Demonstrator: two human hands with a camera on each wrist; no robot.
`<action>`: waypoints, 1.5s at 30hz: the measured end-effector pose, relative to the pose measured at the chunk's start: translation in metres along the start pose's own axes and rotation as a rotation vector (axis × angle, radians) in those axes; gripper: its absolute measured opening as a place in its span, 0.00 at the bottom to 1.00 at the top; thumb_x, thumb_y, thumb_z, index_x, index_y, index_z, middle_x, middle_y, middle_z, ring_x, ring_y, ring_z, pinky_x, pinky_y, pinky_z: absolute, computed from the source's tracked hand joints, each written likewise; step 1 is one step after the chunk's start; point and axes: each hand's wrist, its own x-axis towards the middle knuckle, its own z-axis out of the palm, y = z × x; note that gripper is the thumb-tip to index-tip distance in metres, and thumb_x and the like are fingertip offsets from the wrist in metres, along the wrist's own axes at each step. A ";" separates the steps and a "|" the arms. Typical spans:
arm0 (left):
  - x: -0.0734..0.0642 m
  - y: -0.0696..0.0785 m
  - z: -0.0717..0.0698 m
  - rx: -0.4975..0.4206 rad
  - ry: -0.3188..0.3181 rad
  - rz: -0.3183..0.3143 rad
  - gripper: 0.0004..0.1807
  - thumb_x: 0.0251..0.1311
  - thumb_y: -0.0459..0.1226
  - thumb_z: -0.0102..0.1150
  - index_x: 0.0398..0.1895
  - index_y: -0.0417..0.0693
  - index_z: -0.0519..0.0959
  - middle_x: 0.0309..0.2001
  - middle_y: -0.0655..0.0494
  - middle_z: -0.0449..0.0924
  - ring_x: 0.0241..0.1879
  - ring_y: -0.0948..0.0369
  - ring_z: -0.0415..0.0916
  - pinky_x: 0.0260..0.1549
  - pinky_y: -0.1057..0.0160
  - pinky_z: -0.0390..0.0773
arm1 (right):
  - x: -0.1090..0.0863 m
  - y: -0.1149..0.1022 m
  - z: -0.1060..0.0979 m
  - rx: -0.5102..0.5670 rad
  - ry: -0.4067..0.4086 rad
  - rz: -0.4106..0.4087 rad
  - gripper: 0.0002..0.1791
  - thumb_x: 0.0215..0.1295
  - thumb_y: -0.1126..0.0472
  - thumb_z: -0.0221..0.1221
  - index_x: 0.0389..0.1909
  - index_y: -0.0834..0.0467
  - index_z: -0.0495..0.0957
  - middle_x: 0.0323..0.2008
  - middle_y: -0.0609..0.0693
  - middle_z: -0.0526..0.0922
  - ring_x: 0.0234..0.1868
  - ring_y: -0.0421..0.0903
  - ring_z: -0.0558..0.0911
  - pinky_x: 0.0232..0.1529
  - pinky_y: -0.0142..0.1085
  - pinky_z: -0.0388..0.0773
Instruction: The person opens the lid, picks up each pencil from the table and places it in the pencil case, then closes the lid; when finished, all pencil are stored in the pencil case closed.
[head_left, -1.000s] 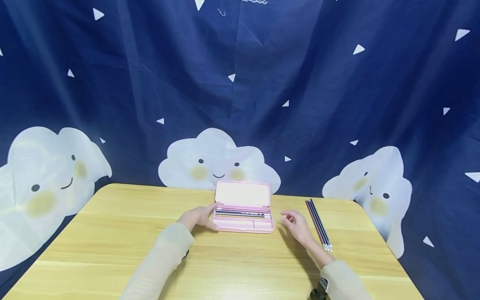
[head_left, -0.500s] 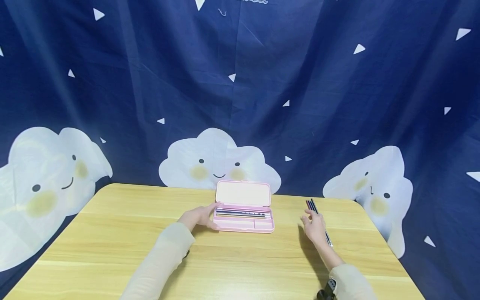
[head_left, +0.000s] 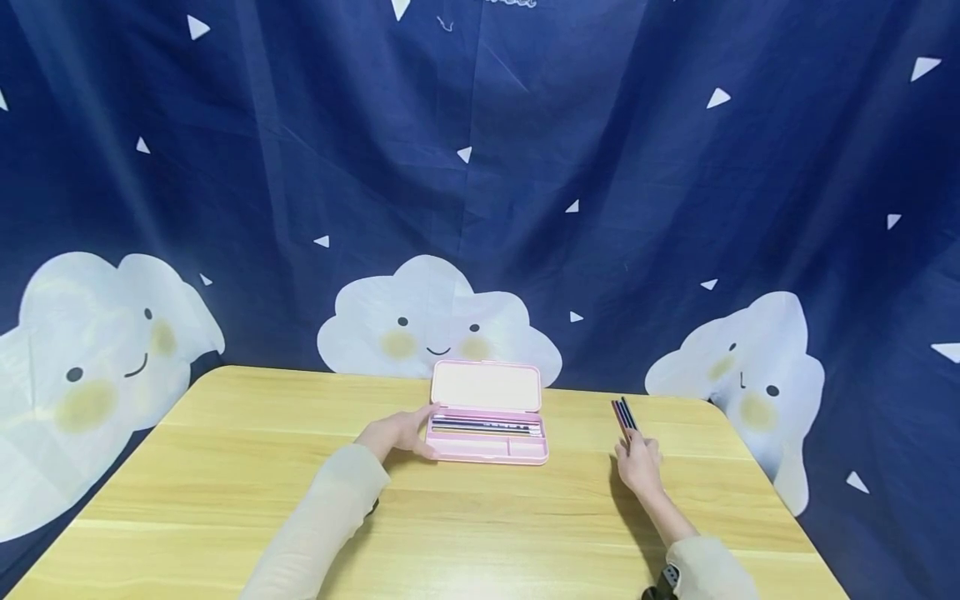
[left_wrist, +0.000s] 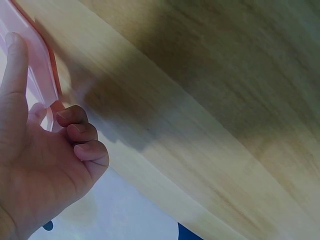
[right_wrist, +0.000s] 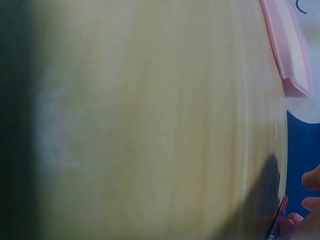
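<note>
A pink pencil case (head_left: 487, 450) lies with its lid up at the middle of the table, with several pencils (head_left: 486, 427) in its long rear compartment. My left hand (head_left: 397, 435) holds the case by its left end; the left wrist view shows the thumb on the pink wall (left_wrist: 37, 60) and the other fingers curled at the corner. My right hand (head_left: 640, 463) grips a bundle of loose pencils (head_left: 622, 412) to the right of the case. Their far ends stick out beyond the fingers, while the hand and wrist hide the eraser ends.
The wooden table (head_left: 480, 525) has rounded far corners. Right behind it hangs a dark blue curtain (head_left: 360, 150) printed with white clouds and triangles. The case's raised lid (head_left: 486, 387) stands close to the table's far edge.
My right hand has moved right from beside the case, reached over the loose pencils and closed on them. The left hand and the case have stayed in place.
</note>
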 end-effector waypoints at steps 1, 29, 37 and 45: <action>0.000 0.000 0.000 -0.002 0.000 -0.002 0.53 0.39 0.49 0.71 0.69 0.53 0.52 0.61 0.33 0.62 0.59 0.40 0.62 0.57 0.42 0.63 | 0.000 0.001 0.000 0.002 -0.010 0.008 0.24 0.64 0.67 0.46 0.59 0.75 0.58 0.51 0.79 0.59 0.52 0.73 0.59 0.53 0.62 0.57; 0.001 -0.001 0.000 0.003 -0.008 -0.014 0.54 0.39 0.51 0.70 0.70 0.53 0.50 0.63 0.34 0.60 0.61 0.40 0.60 0.58 0.41 0.62 | -0.001 -0.001 0.008 -0.134 -0.043 -0.065 0.19 0.58 0.70 0.53 0.51 0.72 0.69 0.45 0.73 0.70 0.45 0.70 0.67 0.43 0.59 0.66; -0.001 0.000 -0.001 -0.005 -0.009 -0.011 0.54 0.40 0.51 0.70 0.70 0.53 0.50 0.63 0.33 0.60 0.61 0.40 0.60 0.58 0.41 0.62 | -0.001 -0.003 0.010 -0.188 -0.023 -0.135 0.16 0.55 0.72 0.55 0.45 0.72 0.73 0.38 0.71 0.75 0.43 0.68 0.70 0.44 0.58 0.68; 0.000 0.000 -0.001 -0.008 -0.009 -0.008 0.53 0.41 0.50 0.70 0.70 0.52 0.50 0.63 0.34 0.60 0.61 0.40 0.60 0.58 0.42 0.62 | -0.002 -0.004 0.010 -0.207 -0.034 -0.201 0.15 0.49 0.75 0.57 0.41 0.72 0.76 0.31 0.64 0.77 0.38 0.62 0.74 0.43 0.56 0.72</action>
